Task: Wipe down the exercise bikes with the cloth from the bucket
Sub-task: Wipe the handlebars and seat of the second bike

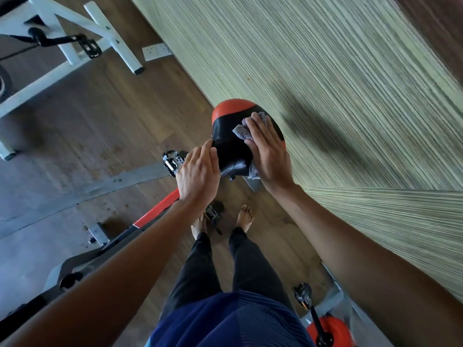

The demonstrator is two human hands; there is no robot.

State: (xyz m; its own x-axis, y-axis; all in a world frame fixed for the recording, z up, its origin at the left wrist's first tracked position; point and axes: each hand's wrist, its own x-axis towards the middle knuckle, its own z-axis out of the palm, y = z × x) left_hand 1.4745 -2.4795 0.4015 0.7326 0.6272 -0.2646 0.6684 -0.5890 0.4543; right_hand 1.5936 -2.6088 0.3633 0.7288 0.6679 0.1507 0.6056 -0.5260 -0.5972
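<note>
A black and orange bike saddle point(231, 131) sits in the middle of the head view. My right hand point(268, 154) lies flat on a grey cloth point(244, 130) and presses it against the saddle's right side. My left hand point(198, 171) rests with straight fingers against the saddle's left edge. Below the saddle runs the bike's red and grey frame point(155, 209), with a pedal point(171, 160) beside my left hand. The bucket is not in view.
A white exercise bike point(75, 33) stands at the upper left with a black pedal point(90, 48). A striped wall point(325, 83) runs close on the right. Another orange bike part and pedal point(323, 326) sit at the lower right. My bare feet point(244, 217) stand on the wooden floor.
</note>
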